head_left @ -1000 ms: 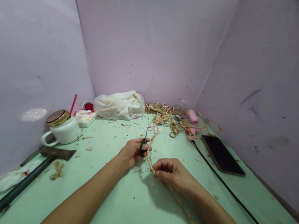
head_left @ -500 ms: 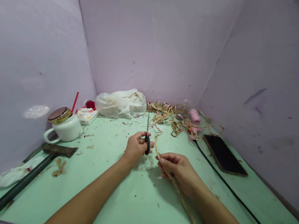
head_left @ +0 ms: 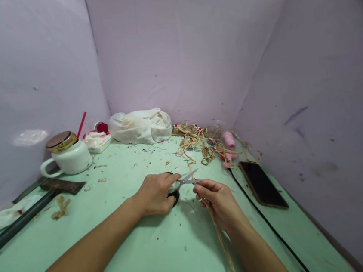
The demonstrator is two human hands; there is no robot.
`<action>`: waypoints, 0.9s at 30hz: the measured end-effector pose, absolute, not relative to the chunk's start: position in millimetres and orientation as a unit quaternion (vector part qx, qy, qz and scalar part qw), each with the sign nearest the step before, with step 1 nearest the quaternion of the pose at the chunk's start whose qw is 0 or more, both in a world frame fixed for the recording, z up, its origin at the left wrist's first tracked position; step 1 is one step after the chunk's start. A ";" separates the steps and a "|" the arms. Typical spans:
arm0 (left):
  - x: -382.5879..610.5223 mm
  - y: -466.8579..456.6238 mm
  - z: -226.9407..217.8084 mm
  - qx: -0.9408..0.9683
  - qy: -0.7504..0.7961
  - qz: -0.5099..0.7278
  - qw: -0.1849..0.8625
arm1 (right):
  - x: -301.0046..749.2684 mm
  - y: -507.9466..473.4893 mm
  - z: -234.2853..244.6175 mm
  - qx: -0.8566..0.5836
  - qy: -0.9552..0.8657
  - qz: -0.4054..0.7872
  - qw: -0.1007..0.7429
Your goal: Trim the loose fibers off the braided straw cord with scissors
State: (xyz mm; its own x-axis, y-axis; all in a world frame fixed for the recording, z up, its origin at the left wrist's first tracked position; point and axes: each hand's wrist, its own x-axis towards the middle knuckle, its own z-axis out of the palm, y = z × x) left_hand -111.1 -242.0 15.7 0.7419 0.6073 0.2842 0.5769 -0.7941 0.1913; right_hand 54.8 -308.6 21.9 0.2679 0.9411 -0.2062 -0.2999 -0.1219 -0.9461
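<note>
Braided cord (head_left: 221, 235): pinched in my right hand (head_left: 217, 197) near its far end, the rest running toward me and out of view at the bottom. Left hand (head_left: 155, 194) is closed on the scissors (head_left: 182, 182), blades (head_left: 189, 176) spread and lying across the cord, just beside my right fingertips.

Step in hand, my read: trimming that end. Next move calls for a steady right pinch, only the waste bit in the bite, fingertips clear, then a squeeze. Can't tell if the cord sits fully between the blades, or if its tip meets the loose strand from the tangled pile (head_left: 198, 138) behind.

Diff vs half a second ago: blades are apart instead of together, and point right, over the cord, instead of at the back wall (head_left: 168, 68). Right hand keeps its pinch. Phone (head_left: 262, 184) and mug (head_left: 75, 158) stay put on the bench (head_left: 132, 253).
</note>
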 end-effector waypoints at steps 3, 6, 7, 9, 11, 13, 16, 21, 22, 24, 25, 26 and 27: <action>-111.5 -242.3 18.4 0.936 0.313 0.159 0.023 | 55.1 -308.6 21.0 -0.548 -0.332 0.511 0.573; -112.9 -243.3 22.1 0.943 0.298 0.149 0.000 | 55.4 -308.7 19.5 -0.558 -0.355 0.508 0.552; -113.5 -243.4 23.3 0.945 0.294 0.145 -0.008 | 55.4 -308.8 19.1 -0.561 -0.361 0.507 0.546; -114.7 -243.4 25.2 0.948 0.287 0.136 -0.023 | 55.3 -308.9 18.3 -0.565 -0.369 0.508 0.535; -115.8 -243.0 26.1 0.951 0.280 0.127 -0.031 | 55.2 -309.0 17.9 -0.564 -0.372 0.513 0.529; -116.6 -242.4 26.0 0.954 0.275 0.119 -0.036 | 55.4 -309.1 17.8 -0.556 -0.372 0.523 0.528; -117.0 -241.3 24.4 0.955 0.273 0.111 -0.036 | 55.9 -309.0 17.8 -0.545 -0.379 0.532 0.526; -117.2 -239.6 22.2 0.955 0.273 0.112 -0.016 | 56.5 -308.8 18.7 -0.540 -0.382 0.531 0.530; -117.2 -239.4 22.0 0.955 0.272 0.118 -0.005 | 56.6 -308.8 18.9 -0.536 -0.380 0.533 0.533; -116.8 -238.9 21.3 0.950 0.273 0.147 0.034 | 56.8 -309.0 19.1 -0.530 -0.371 0.536 0.542; -116.3 -238.3 20.5 0.943 0.279 0.170 0.063 | 56.7 -309.1 19.2 -0.531 -0.365 0.535 0.547; -115.6 -237.4 19.2 0.931 0.291 0.198 0.097 | 56.5 -309.1 19.3 -0.532 -0.358 0.534 0.551; -114.6 -236.1 17.4 0.913 0.309 0.230 0.132 | 56.1 -309.2 19.4 -0.536 -0.351 0.532 0.553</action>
State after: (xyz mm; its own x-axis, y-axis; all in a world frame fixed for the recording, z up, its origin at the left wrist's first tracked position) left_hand -114.6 -236.1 17.4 0.7028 0.6259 0.3381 0.5041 -0.7735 0.3841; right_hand 56.1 -309.2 19.4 0.1870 0.9652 -0.1826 -0.2131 -0.1416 -0.9667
